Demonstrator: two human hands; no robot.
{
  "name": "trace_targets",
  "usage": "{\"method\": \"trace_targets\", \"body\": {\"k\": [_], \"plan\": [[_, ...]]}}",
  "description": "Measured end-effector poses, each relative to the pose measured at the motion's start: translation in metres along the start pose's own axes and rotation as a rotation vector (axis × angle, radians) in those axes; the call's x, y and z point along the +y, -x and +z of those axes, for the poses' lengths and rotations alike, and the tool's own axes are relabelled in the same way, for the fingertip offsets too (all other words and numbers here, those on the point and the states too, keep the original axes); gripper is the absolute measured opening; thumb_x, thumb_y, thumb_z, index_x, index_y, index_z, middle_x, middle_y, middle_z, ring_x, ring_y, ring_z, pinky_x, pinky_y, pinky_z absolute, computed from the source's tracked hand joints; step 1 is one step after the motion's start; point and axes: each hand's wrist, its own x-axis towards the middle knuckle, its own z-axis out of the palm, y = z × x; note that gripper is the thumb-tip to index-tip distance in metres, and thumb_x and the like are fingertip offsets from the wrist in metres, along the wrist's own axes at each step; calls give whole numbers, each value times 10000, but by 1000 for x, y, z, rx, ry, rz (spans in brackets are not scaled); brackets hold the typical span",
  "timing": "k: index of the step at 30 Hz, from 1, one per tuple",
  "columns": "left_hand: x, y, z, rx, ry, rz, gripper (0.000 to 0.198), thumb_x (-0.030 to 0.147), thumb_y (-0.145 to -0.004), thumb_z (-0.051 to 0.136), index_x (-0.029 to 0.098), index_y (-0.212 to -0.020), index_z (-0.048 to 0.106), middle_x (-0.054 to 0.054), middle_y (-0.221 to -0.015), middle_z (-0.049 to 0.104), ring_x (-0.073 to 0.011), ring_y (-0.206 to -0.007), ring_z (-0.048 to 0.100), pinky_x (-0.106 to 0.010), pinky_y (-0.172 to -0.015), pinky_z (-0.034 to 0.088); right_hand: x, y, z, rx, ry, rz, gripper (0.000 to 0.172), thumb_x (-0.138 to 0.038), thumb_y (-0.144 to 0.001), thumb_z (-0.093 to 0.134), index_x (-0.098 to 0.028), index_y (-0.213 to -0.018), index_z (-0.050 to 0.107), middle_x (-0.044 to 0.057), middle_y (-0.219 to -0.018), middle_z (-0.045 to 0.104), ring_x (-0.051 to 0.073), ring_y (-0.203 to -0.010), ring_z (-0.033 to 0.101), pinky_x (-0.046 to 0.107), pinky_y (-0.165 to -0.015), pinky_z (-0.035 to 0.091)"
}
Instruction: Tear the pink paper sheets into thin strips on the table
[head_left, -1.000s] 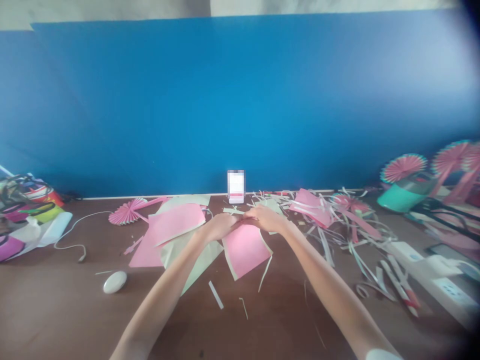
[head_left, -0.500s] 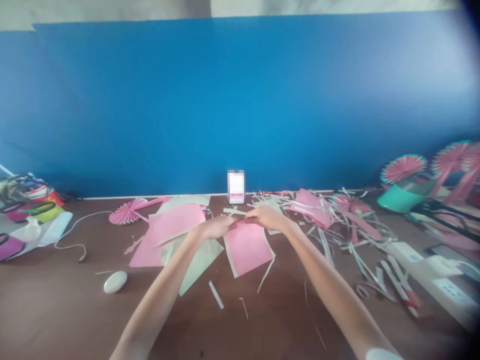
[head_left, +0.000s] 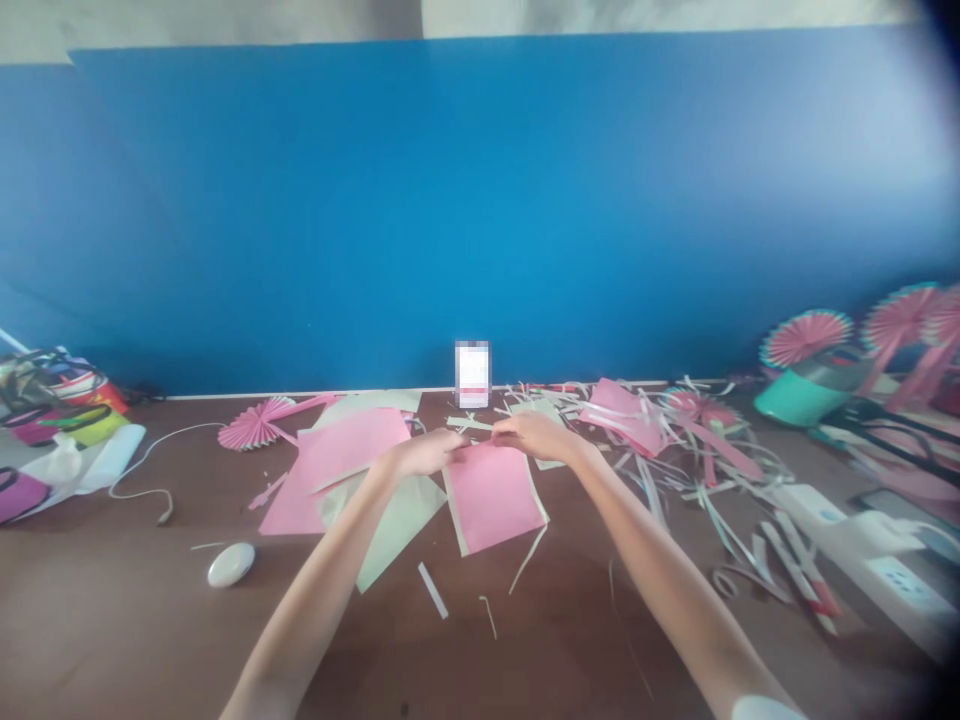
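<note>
My left hand (head_left: 424, 455) and my right hand (head_left: 534, 436) meet at the far edge of a pink paper sheet (head_left: 491, 495) that lies on a pale green sheet on the brown table (head_left: 150, 620). Fingers of both hands are pinched on that top edge. Left of my left hand lie more pink sheets (head_left: 349, 450) and pale green sheets (head_left: 394, 530). A small white card (head_left: 472, 373) stands against the blue wall just behind my hands.
Pink folded paper fans (head_left: 255, 425) lie at the left, more fans (head_left: 806, 335) and a teal bowl (head_left: 802, 395) at the right. Paper strips (head_left: 675, 450) litter the right side. A white oval object (head_left: 230, 564), a cable (head_left: 150, 470), bags (head_left: 52, 410) and a power strip (head_left: 885, 560) are nearby.
The pink sheet's far edge has been worked slightly; the sheet shifted a little and a loose strip at its lower right moved. My hands stay at nearly the same spot.
</note>
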Motion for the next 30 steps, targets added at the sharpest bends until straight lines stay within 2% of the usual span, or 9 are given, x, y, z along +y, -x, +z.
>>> {"method": "trace_targets", "body": {"k": [6,11,16,21,24,26,30], "plan": [[-6,3,3,-76,23,-10,420,149,-845,380,245,-1240,485,-60,-1046,629,-184,-825,592,-240,-660,435,1,1,-3,-21,-18,-2,343,-454,-913,415,-243,-904,685,23,-860,684,173,-767,578,260,-627,330],[-3,6,0,-45,20,-14,466,104,-809,400,250,-1242,496,-65,-1111,619,-200,-890,594,-243,-690,440,5,2,-3,-16,-14,-9,336,-453,-912,420,-246,-895,685,19,-846,684,170,-758,577,258,-632,334],[-3,8,-3,-38,13,-6,419,140,-833,392,241,-1218,523,-61,-1100,626,-205,-899,594,-250,-701,441,12,4,-7,4,7,2,332,-460,-908,428,-252,-916,687,27,-850,680,179,-779,573,265,-650,339],[-8,9,-5,-64,30,4,476,146,-832,381,260,-1284,479,-42,-1232,574,-202,-1008,571,-251,-768,440,11,5,-9,2,-7,1,340,-467,-909,423,-257,-918,690,27,-874,688,183,-822,574,263,-658,337],[-4,9,-5,-75,12,3,507,140,-786,420,251,-1276,485,-39,-1194,597,-198,-955,591,-237,-714,441,11,3,-6,10,-4,-9,349,-477,-906,427,-257,-910,697,22,-844,692,176,-801,574,259,-650,330],[2,8,-4,-35,-19,4,496,168,-771,452,239,-1261,492,-46,-1137,619,-198,-901,602,-234,-672,435,11,2,-4,16,2,-21,368,-495,-903,422,-254,-903,700,17,-804,689,165,-747,572,257,-633,323],[12,1,0,56,-53,7,358,326,-866,384,218,-1171,535,-63,-1024,642,-201,-807,604,-253,-622,414,7,0,-4,21,-4,-53,409,-527,-900,401,-250,-881,702,10,-718,671,148,-651,553,251,-600,308]]}}
